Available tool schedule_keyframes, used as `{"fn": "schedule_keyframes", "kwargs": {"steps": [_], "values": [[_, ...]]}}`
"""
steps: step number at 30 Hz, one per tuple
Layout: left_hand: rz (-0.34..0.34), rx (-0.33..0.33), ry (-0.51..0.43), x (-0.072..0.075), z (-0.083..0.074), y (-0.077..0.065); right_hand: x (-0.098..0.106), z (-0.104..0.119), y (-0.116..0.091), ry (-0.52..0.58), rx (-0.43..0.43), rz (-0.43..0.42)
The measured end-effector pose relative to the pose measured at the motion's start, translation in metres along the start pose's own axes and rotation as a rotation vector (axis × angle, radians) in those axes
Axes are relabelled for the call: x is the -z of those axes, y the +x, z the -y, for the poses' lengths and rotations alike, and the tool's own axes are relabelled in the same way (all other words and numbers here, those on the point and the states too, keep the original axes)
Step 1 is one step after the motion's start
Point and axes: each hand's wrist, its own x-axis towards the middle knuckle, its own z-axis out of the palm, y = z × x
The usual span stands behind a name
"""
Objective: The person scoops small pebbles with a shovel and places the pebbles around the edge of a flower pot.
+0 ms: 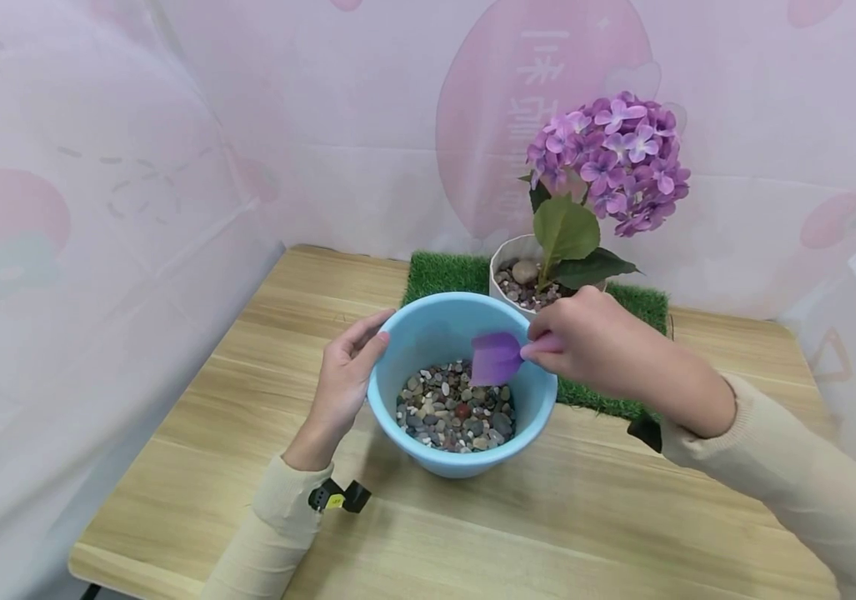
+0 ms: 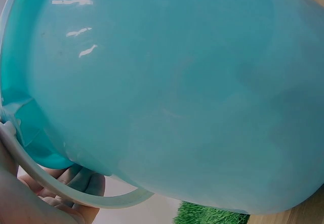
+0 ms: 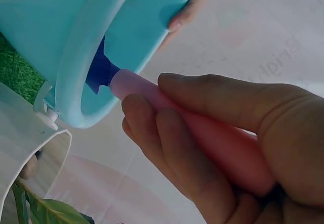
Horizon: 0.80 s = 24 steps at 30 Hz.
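Note:
A light blue bucket point(image 1: 448, 467) stands on the table in the head view, with mixed pebbles point(image 1: 435, 415) over its bottom. My left hand point(image 1: 345, 379) holds the bucket's left rim, its thumb at the edge. In the left wrist view, the bucket wall fills most of the picture and the pale bucket handle point(image 2: 109, 202) passes in front of the fingers. My right hand point(image 1: 596, 342) grips the pink handle of a small toy shovel point(image 1: 495, 360). Its purple blade is inside the bucket, above the pebbles. The right wrist view shows the fingers wrapped around the shovel handle point(image 3: 212, 138).
Behind the bucket, a white pot point(image 1: 501, 287) holds pebbles and a purple hydrangea point(image 1: 615, 162). The pot stands on a green turf mat point(image 1: 443, 275). Wood-grain table point(image 1: 247, 367) surface surrounds them, and printed cloth walls point(image 1: 337, 117) rise at the back and sides.

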Motion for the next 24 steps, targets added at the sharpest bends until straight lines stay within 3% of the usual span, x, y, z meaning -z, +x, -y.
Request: {"fn": "schedule_keyframes", "kwargs": {"steps": [24], "values": [[-0.009, 0.01, -0.004, -0.002, -0.001, 0.001, -0.021, 0.01, 0.022, -0.212, 0.04, 0.119]]}}
